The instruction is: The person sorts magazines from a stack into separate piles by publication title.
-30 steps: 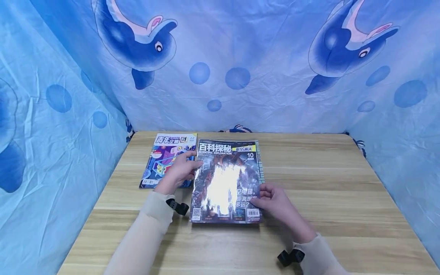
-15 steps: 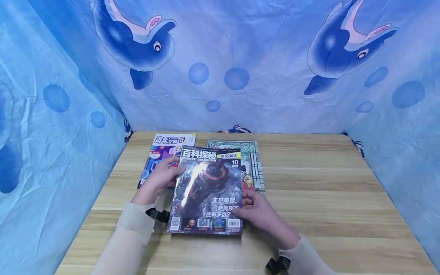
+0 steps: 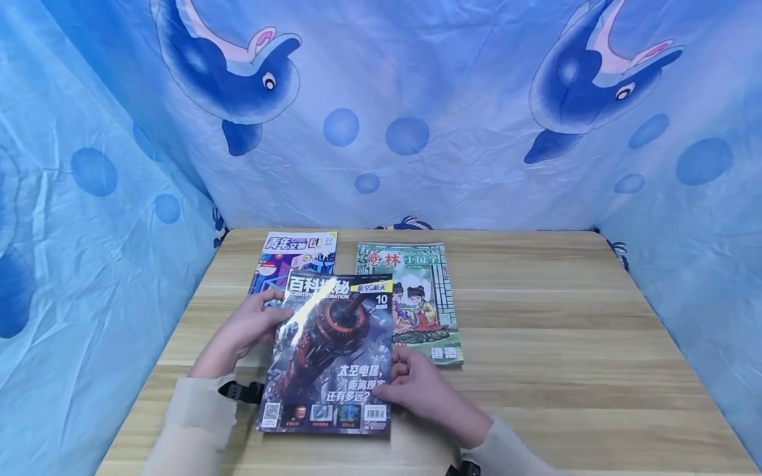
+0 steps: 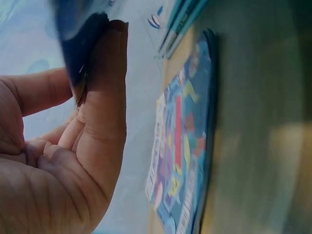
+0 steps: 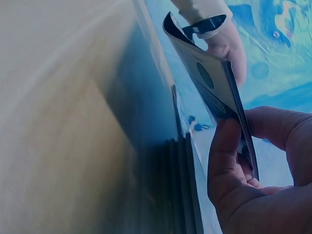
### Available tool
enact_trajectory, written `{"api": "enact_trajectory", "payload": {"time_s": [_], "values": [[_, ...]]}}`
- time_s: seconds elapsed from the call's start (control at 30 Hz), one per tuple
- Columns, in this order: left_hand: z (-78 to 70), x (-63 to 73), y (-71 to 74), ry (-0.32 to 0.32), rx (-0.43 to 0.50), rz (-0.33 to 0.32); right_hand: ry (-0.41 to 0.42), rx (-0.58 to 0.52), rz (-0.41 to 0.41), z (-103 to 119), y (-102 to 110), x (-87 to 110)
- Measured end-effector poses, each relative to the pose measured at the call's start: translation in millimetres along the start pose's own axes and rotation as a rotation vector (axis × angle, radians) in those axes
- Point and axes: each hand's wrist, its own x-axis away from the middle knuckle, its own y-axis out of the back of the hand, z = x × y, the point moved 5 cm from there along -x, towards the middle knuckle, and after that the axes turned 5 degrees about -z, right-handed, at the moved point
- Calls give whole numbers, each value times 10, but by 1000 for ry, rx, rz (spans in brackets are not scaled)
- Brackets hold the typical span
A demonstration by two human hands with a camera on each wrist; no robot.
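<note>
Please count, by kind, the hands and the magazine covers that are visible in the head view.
Hands: 2 (left hand, right hand)
Magazine covers: 3 (dark cover, purple-blue cover, green cover)
Total: 5

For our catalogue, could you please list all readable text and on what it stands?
Held magazine:
"百科探秘" (partly glared)
"SCIENTIFIC EXPLORATION" (partly glared)
"航空航天"
"10"
"太空电梯,距离现…还有多远?"
Green magazine:
"意林 小国学"
Purple magazine:
"青年文摘"
Remaining lettering: too small or blurred.
</note>
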Motion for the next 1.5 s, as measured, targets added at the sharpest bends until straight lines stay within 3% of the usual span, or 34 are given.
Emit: {"api": "enact_trajectory", "payload": {"time_s": [0.4,0.63,1.3,1.5], "values": [[166,254,209,23,-48,66,-16,60,52,-67,-333,61],[303,393,328,39,-56,62,-46,61,88,-109,-506,82],[568,552,442,98,-184,80,-36,147,170,-249,-778,117],[629,544,455,129,-273,17,-46,182,189,-231,-807,116]]}}
